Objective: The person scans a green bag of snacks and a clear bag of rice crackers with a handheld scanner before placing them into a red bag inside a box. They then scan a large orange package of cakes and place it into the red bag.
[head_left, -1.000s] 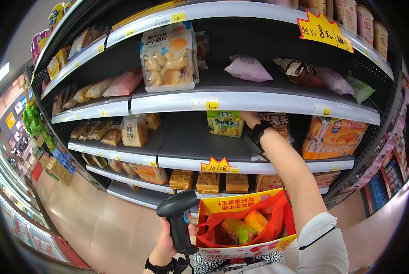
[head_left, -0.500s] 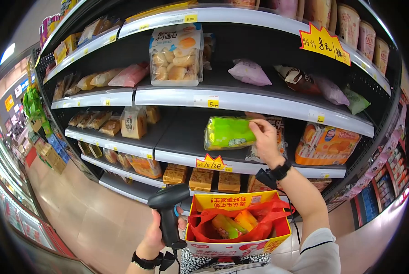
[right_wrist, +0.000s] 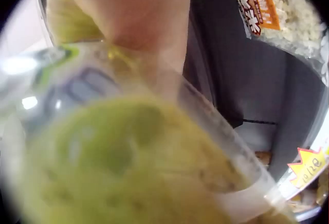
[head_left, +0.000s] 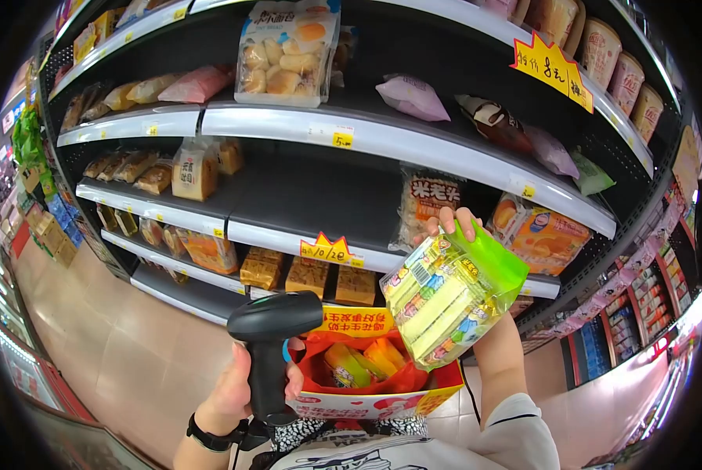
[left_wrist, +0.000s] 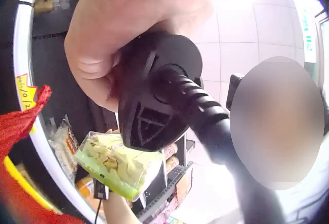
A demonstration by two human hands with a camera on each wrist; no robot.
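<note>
My left hand (head_left: 233,388) grips a black handheld barcode scanner (head_left: 274,319) by its handle, low in the head view. In the left wrist view the fingers curl round the handle, and a ribbed black cable (left_wrist: 198,108) runs from its base. My right hand (head_left: 449,224) holds a clear and green snack bag (head_left: 449,301) by its upper edge, its barcode side turned to the head camera. Blurred and close, that bag (right_wrist: 113,157) fills much of the right wrist view. Beneath it stands a yellow-and-white carton (head_left: 351,407), lined with a red plastic bag (head_left: 314,352) holding bright snack packs (head_left: 366,362).
Shelves (head_left: 288,125) of packaged bread curve ahead. A white rice-snack bag (head_left: 425,205) and an orange bread pack (head_left: 546,235) stand behind my right hand. Starburst price signs hang on the shelf edges, one (head_left: 331,251) near the scanner. Tiled floor (head_left: 124,321) lies to the left.
My right hand has taken the green snack bag off the shelf and brought it down and nearer, turning its barcode side up. My left hand keeps its hold on the scanner.
</note>
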